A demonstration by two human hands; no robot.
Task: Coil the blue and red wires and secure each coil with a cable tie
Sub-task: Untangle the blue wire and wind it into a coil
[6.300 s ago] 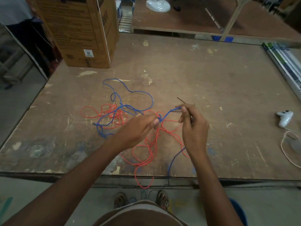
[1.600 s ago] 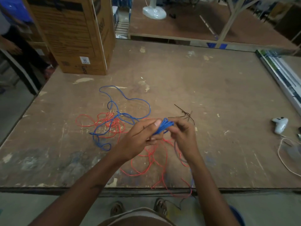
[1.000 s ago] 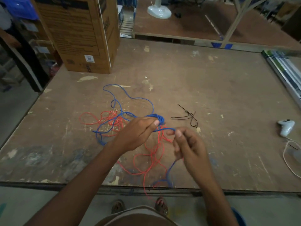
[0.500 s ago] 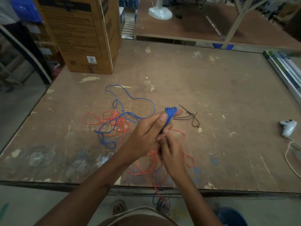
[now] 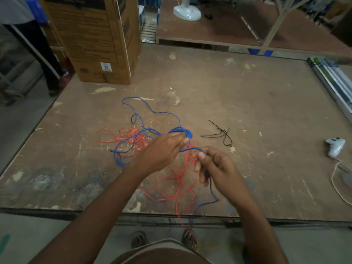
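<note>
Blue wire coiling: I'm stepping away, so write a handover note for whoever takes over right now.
Left hand: holds a small blue coil.
Right hand: pinches the blue wire leading into that coil.
Rest of the blue wire lies loose, tangled with the red wire; both trail over the table edge.
Cable ties: on the table, right of the coil, untouched.
Done: a few blue turns.
Left: finish and tie blue; coil and tie red.

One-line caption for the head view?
Left hand holds a small blue wire coil; right hand feeds blue wire; cable ties lie unused.
</note>
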